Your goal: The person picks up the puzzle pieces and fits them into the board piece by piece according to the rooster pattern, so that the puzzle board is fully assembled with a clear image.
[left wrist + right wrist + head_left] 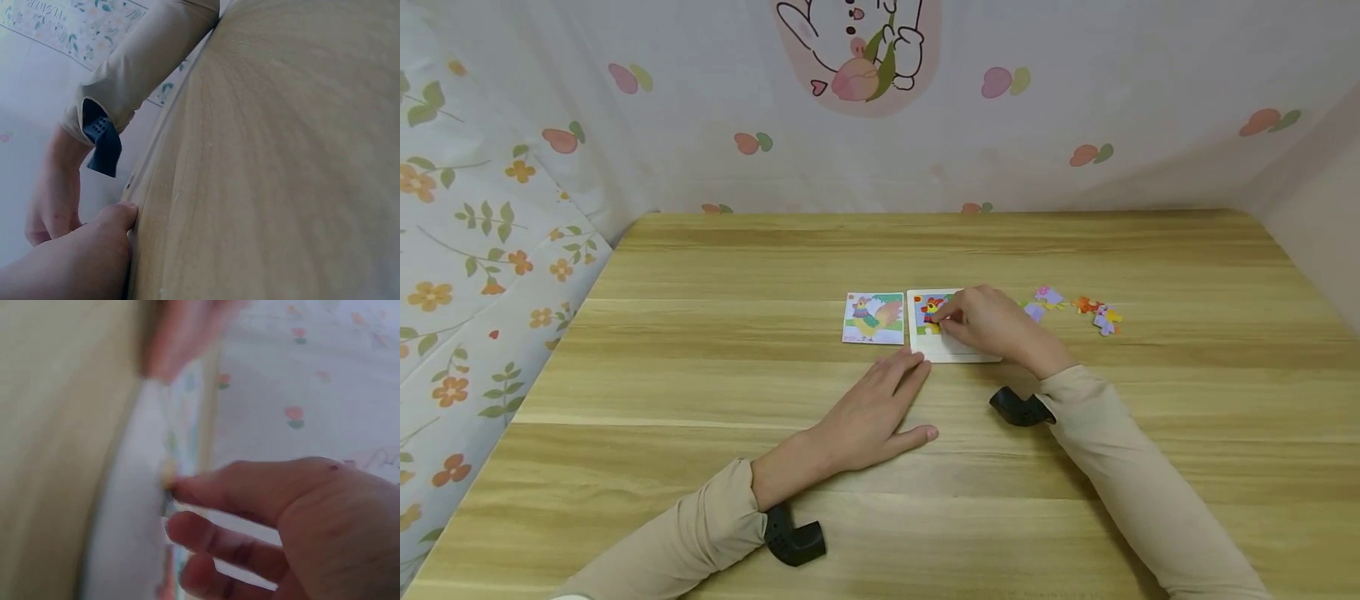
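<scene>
A white-framed puzzle board (958, 353) lies flat on the table, with part of a colourful rooster picture (929, 310) showing in its left half. My right hand (988, 321) is over the board and hides its right part. Its thumb and bent fingers come together on a small puzzle piece at the rooster's body, mostly hidden by the fingertips. In the right wrist view the right hand (250, 519) is blurred, thumb tip right at the picture. My left hand (872, 408) lies flat with fingers extended, fingertips resting on the board's lower left corner.
A square card (873, 318) with a pale rooster picture lies just left of the board. Several loose puzzle pieces (1105, 320) are scattered to the right, beyond my right hand. A patterned cloth (865, 167) hangs behind the wooden table (700, 333).
</scene>
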A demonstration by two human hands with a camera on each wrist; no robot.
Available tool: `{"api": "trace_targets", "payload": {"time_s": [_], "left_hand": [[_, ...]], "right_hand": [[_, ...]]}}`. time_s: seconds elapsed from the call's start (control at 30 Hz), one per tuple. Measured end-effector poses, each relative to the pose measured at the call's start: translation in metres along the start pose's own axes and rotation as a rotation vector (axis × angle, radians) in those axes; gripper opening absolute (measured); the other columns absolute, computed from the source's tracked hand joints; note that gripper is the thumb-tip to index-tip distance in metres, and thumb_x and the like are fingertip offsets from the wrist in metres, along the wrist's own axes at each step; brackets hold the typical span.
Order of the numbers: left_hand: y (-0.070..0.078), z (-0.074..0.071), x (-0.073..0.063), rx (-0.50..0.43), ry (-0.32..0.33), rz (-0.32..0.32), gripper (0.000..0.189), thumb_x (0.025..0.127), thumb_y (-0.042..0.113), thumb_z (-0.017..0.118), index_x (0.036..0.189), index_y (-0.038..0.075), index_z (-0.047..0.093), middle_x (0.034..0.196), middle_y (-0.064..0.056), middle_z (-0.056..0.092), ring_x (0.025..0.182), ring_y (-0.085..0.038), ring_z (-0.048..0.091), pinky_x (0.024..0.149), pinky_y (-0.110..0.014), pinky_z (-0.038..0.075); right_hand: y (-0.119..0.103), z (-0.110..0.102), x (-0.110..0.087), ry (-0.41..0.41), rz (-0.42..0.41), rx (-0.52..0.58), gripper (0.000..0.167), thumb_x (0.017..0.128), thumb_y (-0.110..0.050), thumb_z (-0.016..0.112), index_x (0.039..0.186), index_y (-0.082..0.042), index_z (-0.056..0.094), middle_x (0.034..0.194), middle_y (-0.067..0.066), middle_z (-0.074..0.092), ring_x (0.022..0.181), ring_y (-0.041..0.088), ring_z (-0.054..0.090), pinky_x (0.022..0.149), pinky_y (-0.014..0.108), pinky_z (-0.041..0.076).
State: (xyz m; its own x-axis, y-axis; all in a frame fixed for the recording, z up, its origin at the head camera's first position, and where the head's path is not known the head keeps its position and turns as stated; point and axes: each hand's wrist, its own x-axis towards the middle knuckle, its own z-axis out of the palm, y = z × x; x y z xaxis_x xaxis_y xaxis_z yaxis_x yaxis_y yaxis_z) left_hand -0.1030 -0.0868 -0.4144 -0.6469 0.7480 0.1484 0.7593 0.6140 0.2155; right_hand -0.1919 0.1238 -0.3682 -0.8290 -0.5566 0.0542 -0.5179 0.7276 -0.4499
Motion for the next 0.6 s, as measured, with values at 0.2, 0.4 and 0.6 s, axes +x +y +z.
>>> {"api": "trace_targets", "payload": {"time_s": [0.2,0.4,0.6], "left_hand": [[0.0,0.0,0.0,0.0,-0.007,-0.008,0.073,0.094,0.052,0.043,0.141,-0.003,0.033,0.143,-0.016,0.03,0.136,-0.028,0.02,0.112,-0.037,0.014],[0.0,0.0,-0.001,-0.01,-0.017,-0.013,0.073,0.093,0.051,0.044,0.141,-0.003,0.033,0.143,-0.016,0.03,0.136,-0.027,0.021,0.112,-0.037,0.014],[0.0,0.0,0.0,0.0,-0.007,-0.009,0.074,0.093,0.051,0.044,0.142,-0.003,0.032,0.143,-0.016,0.029,0.136,-0.028,0.021,0.112,-0.036,0.014]], "right_hand": [[0.005,-0.023,-0.005,0.003,0.041,0.082,0.027,0.091,-0.011,0.057,0.115,-0.002,0.065,0.087,0.008,0.064,0.049,0.014,0.042,0.045,0.027,0.036],[0.024,-0.042,-0.018,-0.012,0.131,0.106,0.027,0.093,-0.015,0.054,0.113,-0.002,0.065,0.088,0.008,0.063,0.055,0.017,0.048,0.048,0.03,0.04],[0.037,-0.057,-0.027,-0.031,0.149,0.107,0.028,0.094,-0.017,0.054,0.112,0.0,0.065,0.092,0.01,0.063,0.065,0.019,0.053,0.055,0.032,0.043]]}}
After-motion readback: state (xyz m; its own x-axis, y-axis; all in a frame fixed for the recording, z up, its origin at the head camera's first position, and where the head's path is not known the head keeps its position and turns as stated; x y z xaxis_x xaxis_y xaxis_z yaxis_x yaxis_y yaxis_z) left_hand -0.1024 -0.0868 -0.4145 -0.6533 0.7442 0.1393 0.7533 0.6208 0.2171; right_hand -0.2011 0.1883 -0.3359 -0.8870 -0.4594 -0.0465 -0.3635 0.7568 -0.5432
